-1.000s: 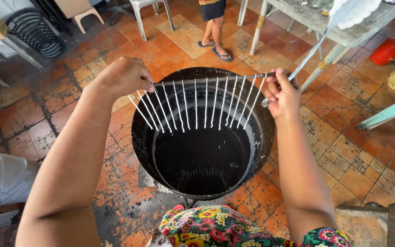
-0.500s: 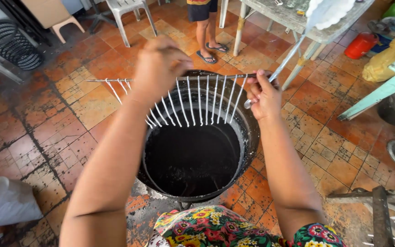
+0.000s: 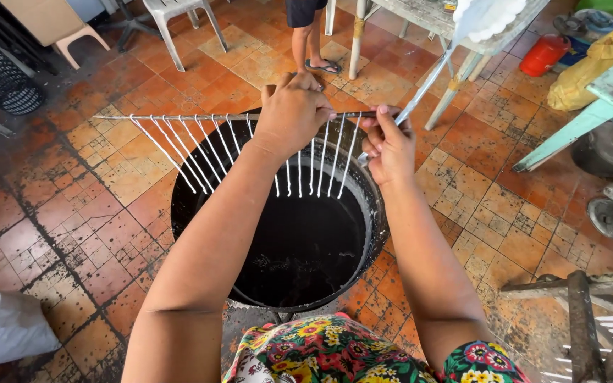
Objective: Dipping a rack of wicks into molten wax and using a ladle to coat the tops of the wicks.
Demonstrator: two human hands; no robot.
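The left hand (image 3: 292,110) is clenched around the middle of a thin metal rod (image 3: 179,116), hiding that stretch of it and the tops of several white strands (image 3: 179,152) that hang from it. The right hand (image 3: 389,145) pinches the rod's right end between fingertips; a second slim metal piece slants under this hand, and what it is cannot be made out. The rod lies level above a large black pot (image 3: 374,213), its left half reaching out past the rim over the tiled floor (image 3: 51,206). The pot holds dark liquid, its near edge cut off by a floral garment (image 3: 335,351). Far right, a table (image 3: 427,18) stands with a red container (image 3: 544,53) beside it; another person's legs (image 3: 306,42) stand far centre.
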